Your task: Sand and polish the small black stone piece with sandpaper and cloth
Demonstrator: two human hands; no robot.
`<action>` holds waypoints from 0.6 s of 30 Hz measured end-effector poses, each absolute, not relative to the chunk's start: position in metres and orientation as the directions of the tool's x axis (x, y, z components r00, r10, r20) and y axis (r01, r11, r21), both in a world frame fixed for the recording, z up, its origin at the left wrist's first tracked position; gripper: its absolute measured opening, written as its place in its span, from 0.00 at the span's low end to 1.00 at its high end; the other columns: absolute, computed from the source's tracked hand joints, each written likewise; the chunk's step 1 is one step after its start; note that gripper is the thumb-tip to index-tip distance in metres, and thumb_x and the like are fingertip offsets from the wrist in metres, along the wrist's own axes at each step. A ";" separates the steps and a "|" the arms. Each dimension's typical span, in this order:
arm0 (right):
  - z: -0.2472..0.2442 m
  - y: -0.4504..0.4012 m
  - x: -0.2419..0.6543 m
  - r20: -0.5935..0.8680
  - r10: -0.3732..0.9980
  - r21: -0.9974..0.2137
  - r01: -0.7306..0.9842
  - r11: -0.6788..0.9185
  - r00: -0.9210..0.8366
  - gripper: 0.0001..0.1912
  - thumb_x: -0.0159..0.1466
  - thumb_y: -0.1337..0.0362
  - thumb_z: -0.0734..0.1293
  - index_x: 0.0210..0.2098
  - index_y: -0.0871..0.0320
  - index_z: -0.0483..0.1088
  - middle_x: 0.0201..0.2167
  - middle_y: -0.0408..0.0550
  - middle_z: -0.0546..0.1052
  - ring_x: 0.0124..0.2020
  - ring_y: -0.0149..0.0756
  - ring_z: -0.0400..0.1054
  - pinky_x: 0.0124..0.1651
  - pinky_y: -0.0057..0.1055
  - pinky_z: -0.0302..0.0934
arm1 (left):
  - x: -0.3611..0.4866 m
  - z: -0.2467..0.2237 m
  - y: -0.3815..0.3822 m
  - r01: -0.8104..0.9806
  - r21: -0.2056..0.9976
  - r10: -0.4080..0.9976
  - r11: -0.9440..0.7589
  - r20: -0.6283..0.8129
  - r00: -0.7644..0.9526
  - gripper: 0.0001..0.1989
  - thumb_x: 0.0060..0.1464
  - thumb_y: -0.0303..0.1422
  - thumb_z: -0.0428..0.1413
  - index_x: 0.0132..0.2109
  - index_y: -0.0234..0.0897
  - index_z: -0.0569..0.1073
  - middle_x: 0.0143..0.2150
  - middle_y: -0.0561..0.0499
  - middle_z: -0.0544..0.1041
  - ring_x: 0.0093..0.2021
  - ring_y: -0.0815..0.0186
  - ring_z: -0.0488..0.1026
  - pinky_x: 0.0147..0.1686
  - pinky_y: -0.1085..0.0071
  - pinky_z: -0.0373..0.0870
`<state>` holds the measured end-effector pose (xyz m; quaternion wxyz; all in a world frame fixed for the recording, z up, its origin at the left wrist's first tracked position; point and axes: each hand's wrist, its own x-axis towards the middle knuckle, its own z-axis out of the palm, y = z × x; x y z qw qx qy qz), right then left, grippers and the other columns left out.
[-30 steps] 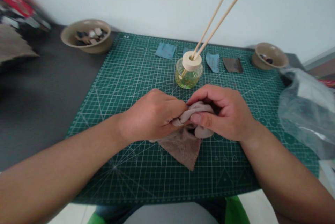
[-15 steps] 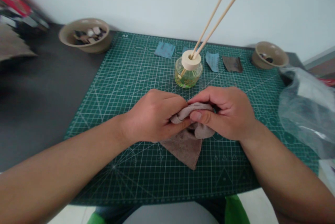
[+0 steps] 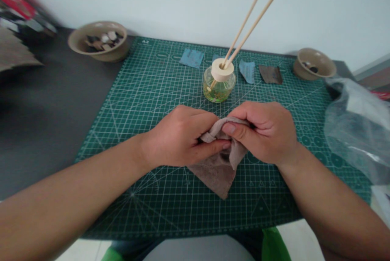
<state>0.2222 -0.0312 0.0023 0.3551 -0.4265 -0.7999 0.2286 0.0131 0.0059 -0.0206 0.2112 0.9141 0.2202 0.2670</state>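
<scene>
A brownish-grey cloth (image 3: 215,173) is bunched between my two hands, over the middle of the green cutting mat (image 3: 146,90). My left hand (image 3: 183,137) is closed around its left part, the thumb pointing right along the folds. From the right, my right hand (image 3: 263,131) pinches the upper fold between thumb and fingers. One pointed corner of the cloth hangs down toward me. Whether the folds wrap some small thing cannot be seen. Just beyond my hands stands a glass reed diffuser bottle (image 3: 219,86) with a pale wooden collar and two sticks.
Several small pieces lie along the mat's back, among them a blue square (image 3: 191,58) and a brown one (image 3: 271,74). A bowl of small chunks (image 3: 117,53) stands back left, a smaller bowl (image 3: 309,72) back right. A clear plastic bag (image 3: 353,131) lies at right.
My right thumb and fingers have shifted slightly on the cloth, and its upper fold is pulled into a different shape. My left thumb tip now shows more. The bottle has not moved.
</scene>
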 end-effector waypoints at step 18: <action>0.001 -0.028 0.222 0.375 0.837 -0.667 0.511 0.542 -0.398 0.11 0.66 0.61 0.70 0.30 0.60 0.76 0.20 0.38 0.76 0.20 0.22 0.67 0.24 0.21 0.53 | 0.013 -0.023 0.009 0.250 0.442 0.453 -0.861 0.444 0.773 0.16 0.65 0.38 0.56 0.29 0.37 0.70 0.22 0.55 0.71 0.23 0.70 0.69 0.25 0.71 0.59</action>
